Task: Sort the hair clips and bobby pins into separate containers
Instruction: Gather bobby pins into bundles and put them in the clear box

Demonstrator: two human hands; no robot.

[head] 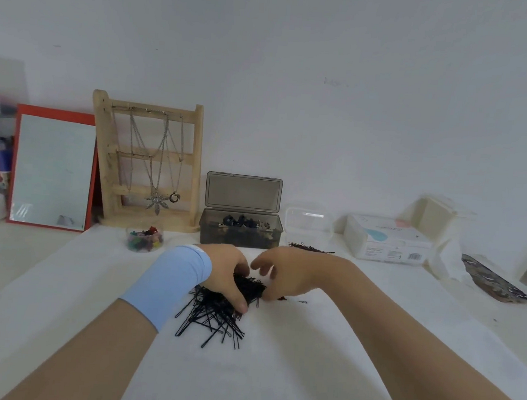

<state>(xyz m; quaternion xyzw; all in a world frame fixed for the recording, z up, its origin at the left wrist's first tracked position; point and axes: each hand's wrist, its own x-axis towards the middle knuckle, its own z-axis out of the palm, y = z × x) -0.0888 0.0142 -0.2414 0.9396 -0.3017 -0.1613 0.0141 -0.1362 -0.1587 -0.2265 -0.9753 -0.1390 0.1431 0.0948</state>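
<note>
A heap of black bobby pins (215, 319) lies on the white cloth in front of me. My left hand (229, 274), with a blue band on the wrist, curls round a bunch of these pins at the top of the heap. My right hand (284, 277) meets it from the right, fingers curled against the same bunch. Behind stands a dark smoky box (241, 231) with its lid up, holding dark hair clips. A small round clear dish (144, 240) to its left holds coloured clips. A clear container (309, 227) sits to the right, with a few pins (310, 248) in front of it.
A wooden jewellery stand (148, 159) with necklaces and a red-framed mirror (52, 169) lean at the back left. A white tissue pack (388, 239) and a patterned flat object (495, 284) lie at the right. A stray pin (303, 302) lies right of the heap.
</note>
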